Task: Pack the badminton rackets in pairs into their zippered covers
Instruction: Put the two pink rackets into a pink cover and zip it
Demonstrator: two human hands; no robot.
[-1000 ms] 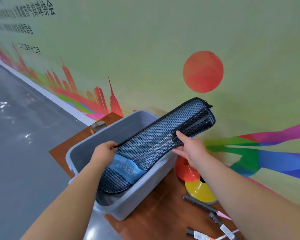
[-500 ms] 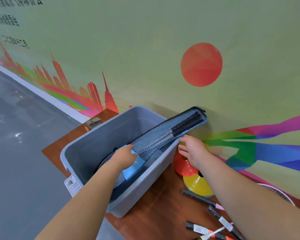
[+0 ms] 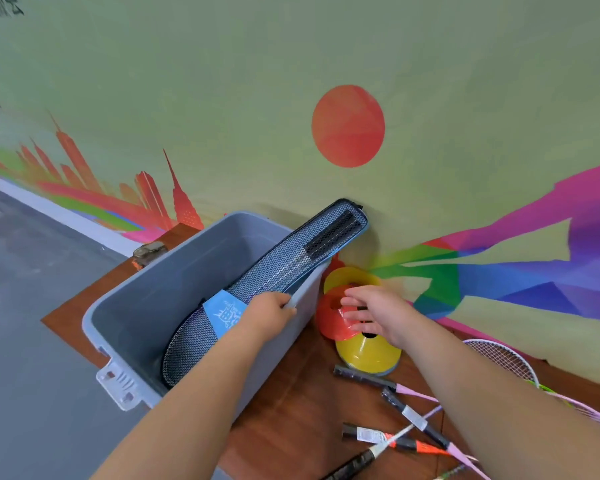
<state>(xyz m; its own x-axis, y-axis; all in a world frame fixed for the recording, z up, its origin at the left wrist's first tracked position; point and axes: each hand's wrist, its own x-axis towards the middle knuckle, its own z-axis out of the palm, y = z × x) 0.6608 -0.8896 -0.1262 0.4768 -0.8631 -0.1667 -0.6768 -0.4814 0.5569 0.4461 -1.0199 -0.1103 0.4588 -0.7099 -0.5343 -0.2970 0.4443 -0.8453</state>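
– Mesh racket cover (image 3: 267, 271) location?
– Centre frame, slanted in grey bin (image 3: 174, 271), upper end sticking over the rim. Left hand (image 3: 269, 313) fingers curled on its edge. Right hand (image 3: 374, 310) fingers apart above red cone (image 3: 331, 325).

green mural wall (image 3: 257, 81), grey glossy floor (image 3: 25, 375), wooden board (image 3: 291, 427)

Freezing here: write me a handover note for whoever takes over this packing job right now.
Left hand: on the mesh cover at the rim of the grey bin; grip unclear.
Right hand: open, holding nothing, above the red cone.
Done: one filled cover lies slanted in the bin, handle end over the far rim.
Left: loose rackets on the table need pairing and covering.
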